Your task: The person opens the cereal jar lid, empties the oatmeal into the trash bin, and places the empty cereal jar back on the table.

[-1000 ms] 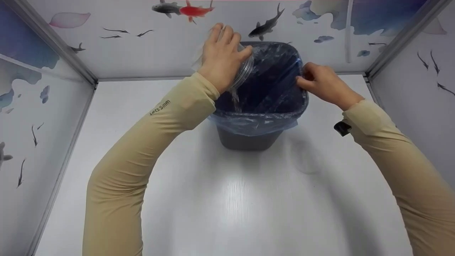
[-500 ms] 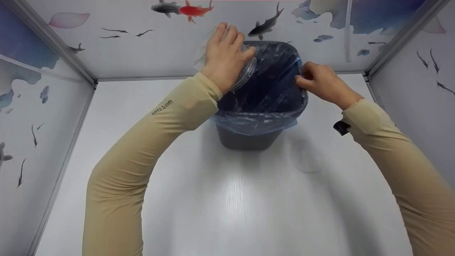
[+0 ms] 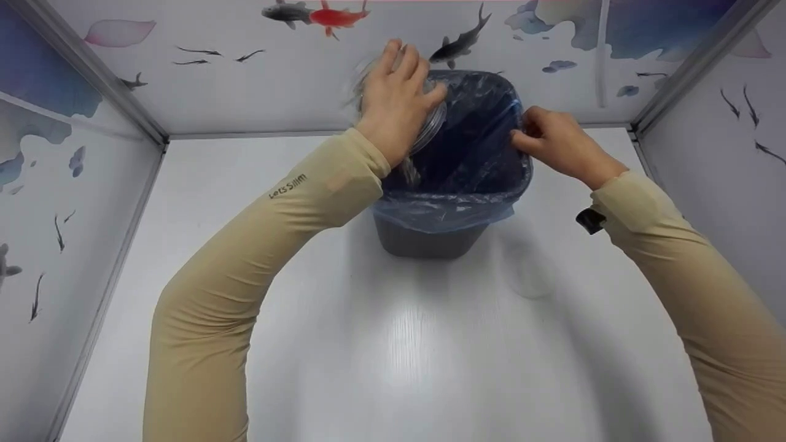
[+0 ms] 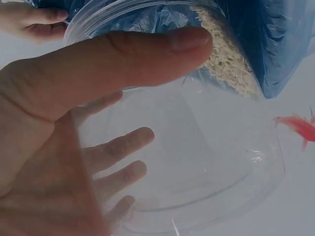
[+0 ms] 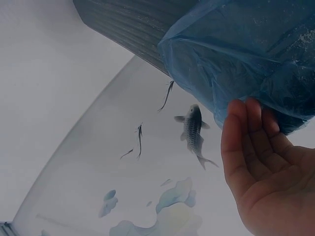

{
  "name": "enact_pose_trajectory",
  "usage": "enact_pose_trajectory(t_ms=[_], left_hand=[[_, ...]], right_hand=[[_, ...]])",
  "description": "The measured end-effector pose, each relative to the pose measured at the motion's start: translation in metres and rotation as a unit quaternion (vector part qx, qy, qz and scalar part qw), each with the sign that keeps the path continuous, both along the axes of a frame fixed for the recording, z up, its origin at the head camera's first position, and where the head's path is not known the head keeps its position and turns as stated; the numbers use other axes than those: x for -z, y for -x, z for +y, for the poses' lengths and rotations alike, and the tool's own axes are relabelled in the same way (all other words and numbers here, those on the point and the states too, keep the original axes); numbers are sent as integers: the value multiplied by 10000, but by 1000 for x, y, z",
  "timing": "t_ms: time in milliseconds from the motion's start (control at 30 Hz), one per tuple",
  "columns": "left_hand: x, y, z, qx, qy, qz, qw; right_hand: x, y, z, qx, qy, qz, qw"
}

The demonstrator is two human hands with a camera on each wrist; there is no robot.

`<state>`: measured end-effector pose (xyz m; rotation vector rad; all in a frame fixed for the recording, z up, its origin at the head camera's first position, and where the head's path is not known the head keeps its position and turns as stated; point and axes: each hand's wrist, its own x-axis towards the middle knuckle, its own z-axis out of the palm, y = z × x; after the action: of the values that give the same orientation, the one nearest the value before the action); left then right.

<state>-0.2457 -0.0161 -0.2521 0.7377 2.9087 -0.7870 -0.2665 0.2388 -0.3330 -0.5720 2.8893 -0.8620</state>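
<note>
My left hand grips a clear plastic jar, thumb on the near side and fingers behind its wall. The jar is tipped mouth-down over a grey bin lined with a blue plastic bag. Pale, flaky grains lie at the jar's mouth in the left wrist view, and in the head view a thin stream drops into the bin. My right hand pinches the bag at the bin's right rim, fingers outside it. The bin's bottom is hidden.
A faint clear round lid lies on the white table, in front of the bin to the right. Panels printed with fish enclose the table at the back and both sides. The back panel stands close behind the bin.
My left hand has shifted slightly right with the tilted jar. The falling stream thins half a second ago and shows again now. My right hand stays at the rim.
</note>
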Motion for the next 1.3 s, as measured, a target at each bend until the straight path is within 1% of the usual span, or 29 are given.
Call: enact_pose_trajectory(t_ms=[200,333,567,933,1133,1200,1300], left_hand=[[0,0,0,34,-17,-39,10000],[0,-1,0,54,51,-28,10000],[3,-3,1,111,12,49,9999],[12,-2,7,120,633,-148,9978],[16,-5,10,182,1077,-177,9939],[17,-6,11,216,1166,-185,9928],[17,-8,12,207,1169,-194,9927]], right_hand=[[0,0,0,-15,24,-16,10000],[-1,0,-1,-7,27,-17,10000],[1,0,0,3,26,-15,10000],[1,-2,0,17,92,8,10000],[1,-1,0,-27,149,-17,9999],[1,-1,1,-25,164,-50,9999],[2,0,1,-8,151,-49,9999]])
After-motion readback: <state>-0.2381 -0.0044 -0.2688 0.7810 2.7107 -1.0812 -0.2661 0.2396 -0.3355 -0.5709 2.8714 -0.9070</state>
